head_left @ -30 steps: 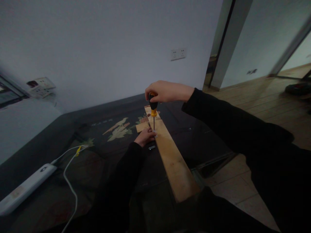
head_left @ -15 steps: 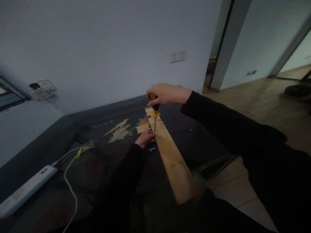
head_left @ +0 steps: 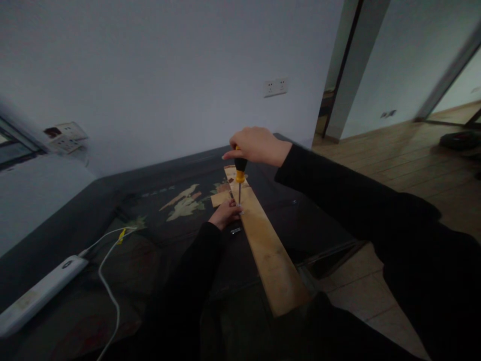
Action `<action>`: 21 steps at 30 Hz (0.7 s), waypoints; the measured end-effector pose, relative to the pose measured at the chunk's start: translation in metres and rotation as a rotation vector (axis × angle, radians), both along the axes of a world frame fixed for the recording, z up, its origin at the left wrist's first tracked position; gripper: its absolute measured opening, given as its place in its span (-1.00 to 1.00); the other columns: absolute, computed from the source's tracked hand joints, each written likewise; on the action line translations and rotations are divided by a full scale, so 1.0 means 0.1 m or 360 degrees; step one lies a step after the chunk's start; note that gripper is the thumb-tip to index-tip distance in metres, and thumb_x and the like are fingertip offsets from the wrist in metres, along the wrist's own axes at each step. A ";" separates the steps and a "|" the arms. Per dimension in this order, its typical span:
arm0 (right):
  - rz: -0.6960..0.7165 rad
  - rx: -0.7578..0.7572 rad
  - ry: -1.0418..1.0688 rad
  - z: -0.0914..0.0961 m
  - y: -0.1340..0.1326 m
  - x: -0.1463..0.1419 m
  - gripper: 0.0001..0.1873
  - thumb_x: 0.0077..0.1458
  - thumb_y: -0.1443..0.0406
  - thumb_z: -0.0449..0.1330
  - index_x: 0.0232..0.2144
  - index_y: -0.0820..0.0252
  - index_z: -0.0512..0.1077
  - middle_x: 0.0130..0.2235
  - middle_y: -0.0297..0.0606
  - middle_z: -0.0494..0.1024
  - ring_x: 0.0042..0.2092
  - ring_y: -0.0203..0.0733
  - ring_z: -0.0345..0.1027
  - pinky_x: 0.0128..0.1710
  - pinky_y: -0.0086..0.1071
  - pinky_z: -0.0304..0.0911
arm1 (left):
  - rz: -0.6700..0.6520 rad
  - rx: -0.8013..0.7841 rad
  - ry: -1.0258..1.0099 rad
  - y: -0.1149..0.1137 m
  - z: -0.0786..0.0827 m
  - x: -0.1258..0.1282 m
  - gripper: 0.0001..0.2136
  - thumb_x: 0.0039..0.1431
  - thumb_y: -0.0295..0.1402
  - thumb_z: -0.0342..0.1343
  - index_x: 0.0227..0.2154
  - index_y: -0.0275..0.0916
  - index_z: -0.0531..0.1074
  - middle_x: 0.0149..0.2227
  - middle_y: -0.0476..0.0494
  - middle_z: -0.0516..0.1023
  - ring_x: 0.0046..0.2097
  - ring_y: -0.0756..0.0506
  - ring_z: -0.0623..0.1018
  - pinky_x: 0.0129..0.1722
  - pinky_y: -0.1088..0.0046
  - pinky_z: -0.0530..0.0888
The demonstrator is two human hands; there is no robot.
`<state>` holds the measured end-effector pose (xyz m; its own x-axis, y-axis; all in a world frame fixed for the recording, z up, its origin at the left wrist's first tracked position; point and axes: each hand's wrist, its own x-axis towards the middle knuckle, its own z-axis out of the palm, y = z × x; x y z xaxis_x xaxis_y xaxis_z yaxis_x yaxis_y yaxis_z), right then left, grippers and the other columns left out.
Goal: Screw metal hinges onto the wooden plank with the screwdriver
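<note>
My right hand (head_left: 256, 145) is closed over the top of a black and yellow screwdriver (head_left: 239, 174) that stands upright, its tip down on a long pale wooden plank (head_left: 266, 245). My left hand (head_left: 225, 213) rests at the plank's left edge, fingers pinched around the base of the screwdriver shaft, where a small screw seems to sit but is too small to be sure. The plank lies lengthwise on a dark glass-topped table (head_left: 161, 240) with a leaf pattern. A small metal piece (head_left: 235, 230) lies on the table just beside the left hand.
A white power strip (head_left: 37, 292) with white cables (head_left: 108, 281) lies on the table at the left. A small wood offcut (head_left: 220, 198) sits beyond the left hand. A white wall with sockets (head_left: 275, 85) is behind; a wooden floor and doorway are on the right.
The right hand has turned on the screwdriver handle, wrist rotating slightly; the screwdriver stays upright on the same spot. The left hand and plank have barely moved.
</note>
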<state>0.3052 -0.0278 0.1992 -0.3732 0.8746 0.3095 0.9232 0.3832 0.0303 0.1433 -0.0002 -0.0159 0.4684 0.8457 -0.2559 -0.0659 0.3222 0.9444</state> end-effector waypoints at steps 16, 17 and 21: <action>-0.0141 0.0112 -0.0095 -0.01 -0.04 -0.01 -0.52 0.21 0.06 0.06 -0.08 0.33 0.50 -0.16 0.04 0.54 -0.11 0.00 0.37 -0.19 -0.26 0.12 | -0.0024 -0.0003 -0.0033 0.01 -0.01 0.01 -0.58 -0.17 -0.57 0.27 -0.15 -0.32 0.40 -0.13 -0.25 0.56 -0.19 -0.11 0.59 -0.23 0.41 0.54; -0.0107 0.0076 -0.0095 0.01 -0.03 0.01 -0.50 0.19 0.03 0.08 -0.07 0.32 0.49 -0.16 0.03 0.54 -0.12 -0.01 0.38 -0.19 -0.26 0.12 | -0.0030 -0.0006 -0.0037 0.01 -0.01 0.00 -0.58 -0.17 -0.57 0.27 -0.16 -0.32 0.40 -0.13 -0.25 0.56 -0.18 -0.12 0.59 -0.22 0.40 0.54; 0.0173 -0.0165 -0.0143 0.14 -0.01 0.09 -0.59 0.12 0.11 0.18 -0.06 0.22 0.50 -0.15 -0.09 0.55 -0.14 -0.11 0.37 -0.22 -0.29 0.11 | -0.0042 -0.0007 -0.0052 0.03 -0.04 -0.01 -0.58 -0.18 -0.57 0.28 -0.17 -0.29 0.39 -0.15 -0.22 0.56 -0.17 -0.11 0.59 -0.21 0.39 0.54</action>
